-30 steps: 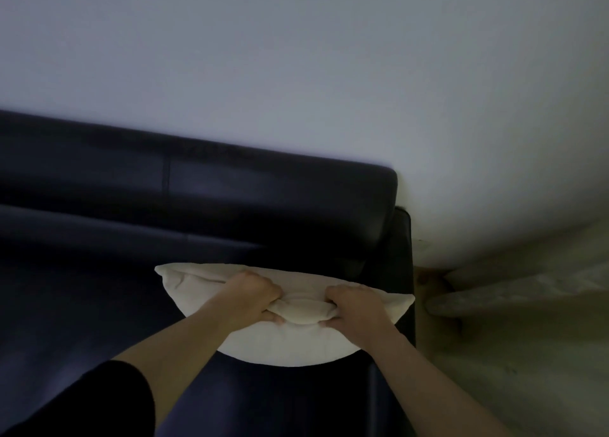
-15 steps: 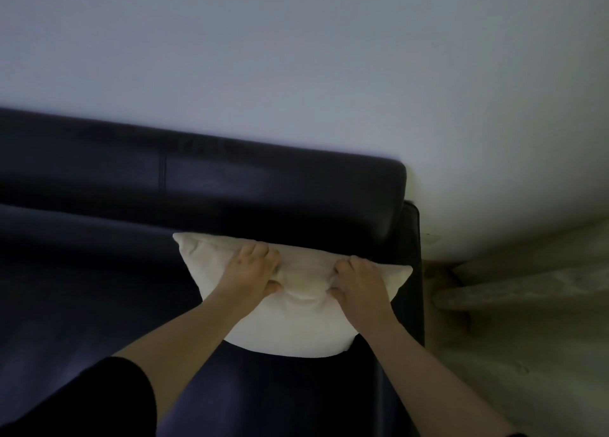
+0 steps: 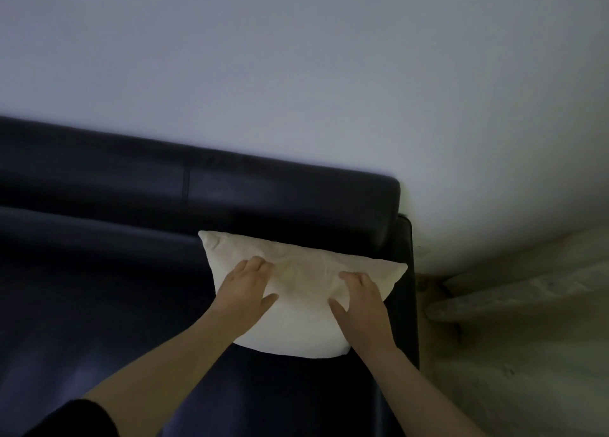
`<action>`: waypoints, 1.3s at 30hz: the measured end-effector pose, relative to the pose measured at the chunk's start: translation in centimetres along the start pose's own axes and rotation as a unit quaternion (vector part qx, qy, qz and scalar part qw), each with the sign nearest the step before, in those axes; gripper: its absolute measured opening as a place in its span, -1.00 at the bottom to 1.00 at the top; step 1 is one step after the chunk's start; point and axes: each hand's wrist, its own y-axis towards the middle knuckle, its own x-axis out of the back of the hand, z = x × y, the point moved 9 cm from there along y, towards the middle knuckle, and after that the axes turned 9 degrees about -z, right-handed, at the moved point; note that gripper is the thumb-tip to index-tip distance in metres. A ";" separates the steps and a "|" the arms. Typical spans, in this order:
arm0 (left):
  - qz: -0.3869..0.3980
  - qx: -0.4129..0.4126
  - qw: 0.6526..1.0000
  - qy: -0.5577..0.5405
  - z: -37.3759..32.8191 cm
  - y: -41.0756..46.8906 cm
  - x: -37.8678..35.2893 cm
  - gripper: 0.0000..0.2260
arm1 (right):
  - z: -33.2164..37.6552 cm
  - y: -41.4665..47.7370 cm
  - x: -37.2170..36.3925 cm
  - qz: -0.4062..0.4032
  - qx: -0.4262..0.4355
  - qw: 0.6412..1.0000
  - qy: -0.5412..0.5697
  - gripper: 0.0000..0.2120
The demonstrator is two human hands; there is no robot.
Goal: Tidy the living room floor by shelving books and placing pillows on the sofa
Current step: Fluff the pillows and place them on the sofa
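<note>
Observed: one cream pillow [image 3: 306, 308] stands on the seat of the dark sofa [image 3: 99, 272], at the sofa's right end, its upper edge leaning against the backrest [image 3: 263, 192]. Its long axis runs along the backrest, side to side, dipping slightly toward the right. The upper left corner points up and left against the backrest; the upper right corner points toward the armrest [image 3: 407, 288] and appears to touch or overlap it. The lower edge bulges in a curve toward me and rests on the seat cushion.

My left hand [image 3: 245, 296] lies flat on the left half of the pillow face. The fingers are extended and held close together, pointing toward the backrest, with the thumb spread out to the right; nothing is pinched. My right hand [image 3: 361, 301] lies flat on the right half in a mirrored pose: fingers extended toward the backrest, close together, thumb spread out to the left. The fabric between the two hands shows shallow creases. Both palms are in contact with the pillow; the hands are apart from each other, with bare pillow between the thumbs.

A dark sleeve [image 3: 75, 420] covers my left upper arm; both forearms are bare.

Behind the backrest rises a plain pale wall [image 3: 296, 74]. To the right of the armrest lies pale floor [image 3: 527, 354], blurred and dim.
</note>
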 end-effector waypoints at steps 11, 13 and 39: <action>-0.119 0.074 0.985 -0.104 1.0 -8.3 9.1 -0.56 | 5.2 -6.0 6.0 -0.085 -0.112 0.970 0.196 -0.60; -0.139 0.073 0.981 -0.114 1.0 -9.9 10.9 -0.56 | 7.0 -7.5 6.9 -0.083 -0.091 0.973 0.194 -0.61; -0.176 0.177 0.956 -0.156 -4.3 -40.6 7.8 -0.62 | 6.1 -34.9 5.7 0.034 0.019 0.985 0.166 -0.63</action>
